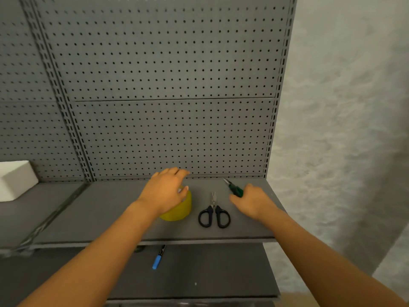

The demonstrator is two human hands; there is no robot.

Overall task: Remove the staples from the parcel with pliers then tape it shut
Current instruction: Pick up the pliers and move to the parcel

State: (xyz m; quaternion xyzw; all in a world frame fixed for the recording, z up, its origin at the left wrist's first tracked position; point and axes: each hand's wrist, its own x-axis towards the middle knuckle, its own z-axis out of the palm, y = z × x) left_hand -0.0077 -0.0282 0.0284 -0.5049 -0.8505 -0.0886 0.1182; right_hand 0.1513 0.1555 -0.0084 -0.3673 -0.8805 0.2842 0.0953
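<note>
We are only at the start: our left hand rests over the yellow tape roll, fingers loosely spread, while our right hand curls its fingers round the green pliers on the shelf. No parcel is in view; staples and taping remain.

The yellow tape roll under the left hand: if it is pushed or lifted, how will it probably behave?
The yellow tape roll seems to lie flat on the shelf, so a push would probably slide it, not roll it. On edge, its round shape could roll. It looks rigid, so the left hand can likely lift it without bending.
</note>
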